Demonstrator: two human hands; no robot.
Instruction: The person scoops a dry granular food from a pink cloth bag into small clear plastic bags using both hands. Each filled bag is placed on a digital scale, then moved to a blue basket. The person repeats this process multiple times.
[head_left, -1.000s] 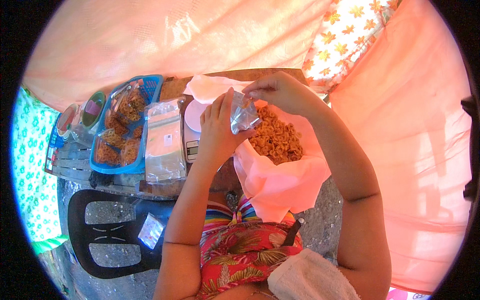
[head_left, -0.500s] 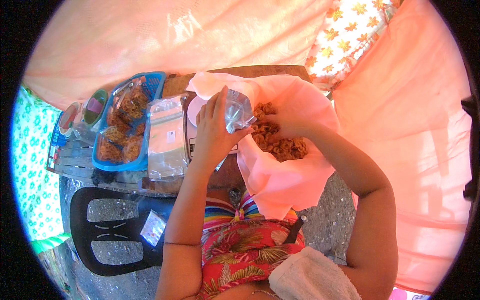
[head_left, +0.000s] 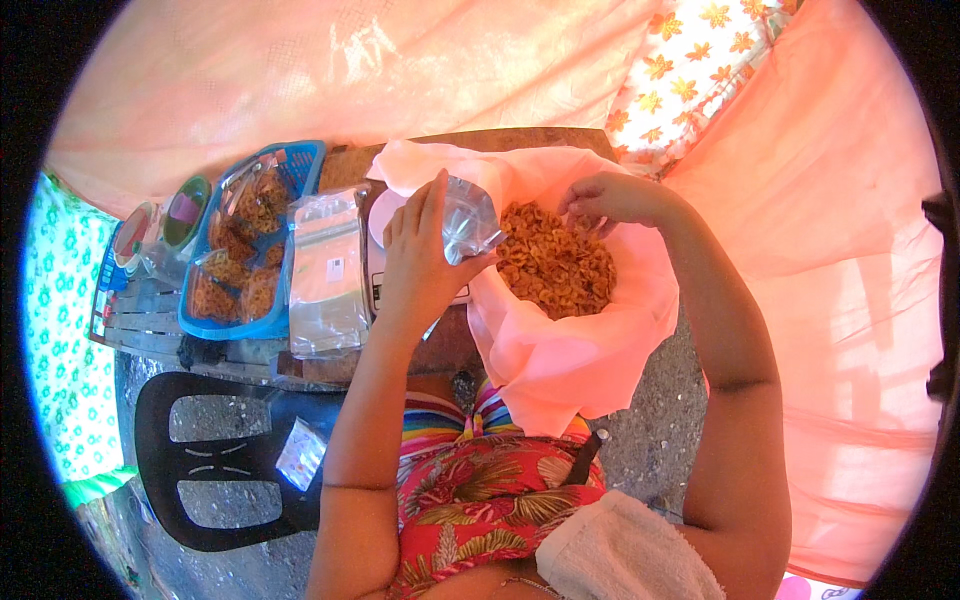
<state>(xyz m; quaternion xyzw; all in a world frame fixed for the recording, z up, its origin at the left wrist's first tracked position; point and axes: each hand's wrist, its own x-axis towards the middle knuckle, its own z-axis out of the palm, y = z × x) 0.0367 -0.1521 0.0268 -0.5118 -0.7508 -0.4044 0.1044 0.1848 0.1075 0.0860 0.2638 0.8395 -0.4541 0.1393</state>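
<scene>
In my left hand (head_left: 415, 245) is a clear plastic pouch (head_left: 470, 222), gripped by its edge between the thumb and fingers, its mouth toward the chips. Thin brown chips (head_left: 555, 262) lie heaped in a container lined with pink cloth (head_left: 570, 370). Over the far right edge of the heap hovers my right hand (head_left: 612, 200), its fingers curled together. Whatever is between those fingers, if anything, is too small to make out. Behind my left hand, a round pale plate (head_left: 386, 215) partly shows.
Left of my left arm lies a stack of flat clear pouches (head_left: 330, 270). Beyond it, a blue basket (head_left: 188, 318) holds several filled bags (head_left: 258, 200). A green bowl (head_left: 186, 212) stands farther left. Below the table is a black plastic chair (head_left: 155, 460) with a small packet (head_left: 302, 453) on it.
My right hand has come up out of the chips and moved to the right, uncovering the heap. The left hand stays in place with the pouch.
</scene>
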